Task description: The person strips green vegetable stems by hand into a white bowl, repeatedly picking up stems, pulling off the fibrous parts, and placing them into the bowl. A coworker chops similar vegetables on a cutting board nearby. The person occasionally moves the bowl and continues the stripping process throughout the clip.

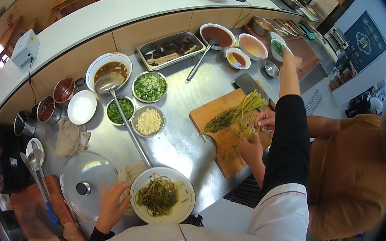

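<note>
In front of me a white bowl (166,173) holds a heap of cooked, stringy greens (157,196). My left hand (115,200) is beside its left rim, fingers apart and holding nothing; whether the fingertips touch the rim is unclear. My right arm stretches to the far right, where my right hand (291,62) is at a white bowl of chopped green herbs (278,47). That hand is blurred and its fingers are partly hidden, so its grip cannot be made out. A small metal bowl (271,69) sits just left of my right forearm.
A co-worker's hands (254,141) handle long green stems (238,112) on a wooden cutting board (203,112), near a cleaver (250,85). A long ladle (130,127) crosses the steel table beside chopped scallions (150,86) and minced garlic (149,122). A glass lid (88,176) lies left.
</note>
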Tool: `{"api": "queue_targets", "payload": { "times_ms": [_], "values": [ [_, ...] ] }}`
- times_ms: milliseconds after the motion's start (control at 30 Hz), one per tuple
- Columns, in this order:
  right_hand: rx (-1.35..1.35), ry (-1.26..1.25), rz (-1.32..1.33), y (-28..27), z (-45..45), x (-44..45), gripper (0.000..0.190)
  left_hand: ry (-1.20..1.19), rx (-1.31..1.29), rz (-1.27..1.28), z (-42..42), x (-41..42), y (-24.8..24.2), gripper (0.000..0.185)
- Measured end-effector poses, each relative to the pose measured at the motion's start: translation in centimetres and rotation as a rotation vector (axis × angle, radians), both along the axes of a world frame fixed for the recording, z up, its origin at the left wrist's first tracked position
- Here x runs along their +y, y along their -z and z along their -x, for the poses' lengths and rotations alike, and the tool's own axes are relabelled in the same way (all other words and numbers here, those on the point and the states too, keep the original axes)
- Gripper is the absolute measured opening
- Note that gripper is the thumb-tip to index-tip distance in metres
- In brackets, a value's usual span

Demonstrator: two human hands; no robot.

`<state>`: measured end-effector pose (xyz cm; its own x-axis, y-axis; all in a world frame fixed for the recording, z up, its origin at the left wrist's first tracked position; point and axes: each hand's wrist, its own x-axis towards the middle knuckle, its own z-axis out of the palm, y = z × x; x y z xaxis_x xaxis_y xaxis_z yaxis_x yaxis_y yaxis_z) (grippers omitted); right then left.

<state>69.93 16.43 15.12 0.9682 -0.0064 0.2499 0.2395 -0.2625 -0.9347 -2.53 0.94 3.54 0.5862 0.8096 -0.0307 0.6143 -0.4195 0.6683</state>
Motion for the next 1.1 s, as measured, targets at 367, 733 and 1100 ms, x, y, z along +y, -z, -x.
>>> {"api": "queue_targets", "payload": {
  "times_ms": [367, 733, 1100],
  "values": [
    [-0.025, -1.061, -0.002, -1.5, 37.9, -4.3, 0.064, 0.143, -0.111, -0.205, 2.3, -4.5, 3.3, 0.019],
    [0.13, -1.255, 0.505, 16.5, 50.7, -35.2, 0.019, 0.148, -0.08, -0.474, 1.5, -4.7, 6.3, 0.011],
    [0.249, -1.121, 0.279, 15.0, 52.4, -39.7, 0.017, 0.224, 0.406, -0.3, -7.2, -2.1, 10.6, 0.016]
  ]
}}
